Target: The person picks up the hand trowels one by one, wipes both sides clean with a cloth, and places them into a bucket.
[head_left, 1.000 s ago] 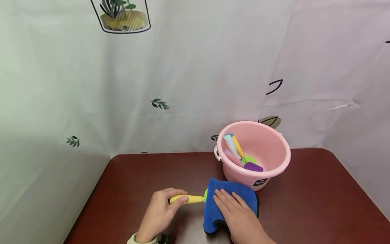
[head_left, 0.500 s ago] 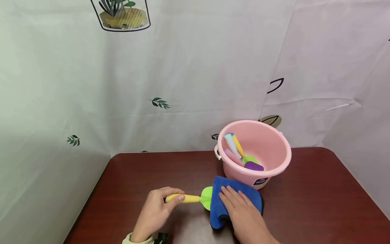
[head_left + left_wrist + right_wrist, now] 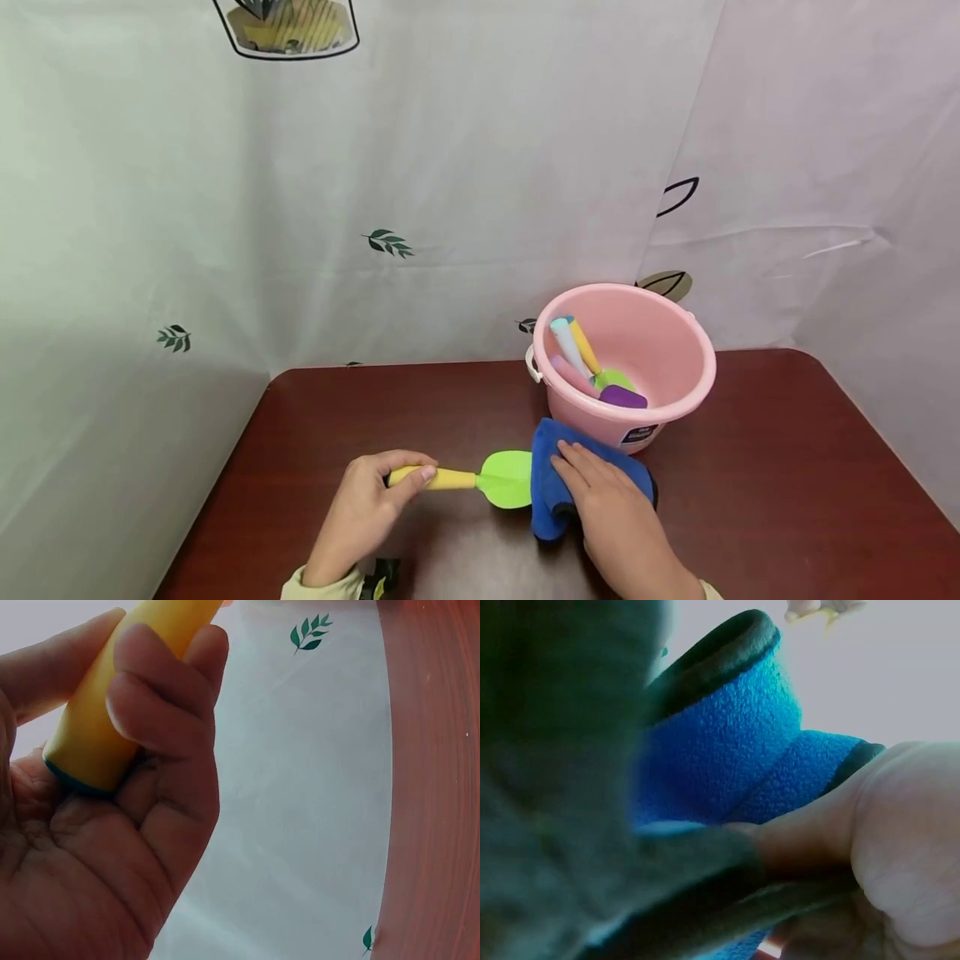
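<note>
My left hand [image 3: 367, 500] holds a toy shovel by its yellow handle, thumb on top. The shovel's green blade [image 3: 504, 480] points right, its tip hidden in a blue cloth [image 3: 546, 492] with black edging. Up close in the left wrist view, curled fingers wrap the yellow handle [image 3: 97, 720], and its dark end cap sits near the palm. My right hand [image 3: 618, 517] lies over the cloth and grips it round the blade's far end. Seen from the right wrist, the thumb [image 3: 810, 832] goes in among folds of blue cloth [image 3: 727, 742].
A pink bucket [image 3: 581, 417] stands behind the cloth, close to it. In it lie several toy tools, with a purple blade [image 3: 624, 397] and a light blue handle [image 3: 566, 343]. The brown table [image 3: 360, 408] ends against a pale printed curtain [image 3: 465, 150].
The cloth in my right hand has slid right along the blade, so much more green shows. My left hand has drawn the shovel a little to the left. The bucket stays put.
</note>
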A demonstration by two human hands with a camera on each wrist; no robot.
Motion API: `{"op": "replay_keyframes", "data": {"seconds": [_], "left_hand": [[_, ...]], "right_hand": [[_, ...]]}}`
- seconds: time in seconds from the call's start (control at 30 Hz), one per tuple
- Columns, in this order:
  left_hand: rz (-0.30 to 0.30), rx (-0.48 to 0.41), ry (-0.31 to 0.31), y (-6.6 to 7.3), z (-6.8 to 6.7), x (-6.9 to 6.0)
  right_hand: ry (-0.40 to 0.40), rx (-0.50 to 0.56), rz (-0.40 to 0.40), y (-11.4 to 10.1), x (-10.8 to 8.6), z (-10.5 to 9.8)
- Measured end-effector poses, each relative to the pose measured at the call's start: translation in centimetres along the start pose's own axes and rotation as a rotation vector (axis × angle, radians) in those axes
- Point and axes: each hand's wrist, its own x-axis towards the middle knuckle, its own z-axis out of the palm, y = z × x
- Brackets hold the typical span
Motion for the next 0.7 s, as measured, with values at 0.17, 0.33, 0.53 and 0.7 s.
{"op": "replay_keyframes", "data": {"seconds": [0.17, 0.33, 0.53, 0.7], "left_hand": [[-0.085, -0.035, -0.012, -0.1, -0.6, 0.1], [-0.114, -0.035, 0.029, -0.4, -1.2, 0.1], [-0.114, -0.050, 0.084, -0.6, -1.6, 0.0], [-0.115, -0.043, 0.095, -0.6, -1.8, -0.2]], "right_hand": [[0.045, 0.017, 0.036, 0.4, 0.1, -0.4], [0.098, 0.025, 0.055, 0.6, 0.0, -0.8], [0.144, 0.033, 0.077, 0.8, -0.1, -1.3], [0.156, 0.049, 0.071, 0.8, -0.2, -1.5]]}}
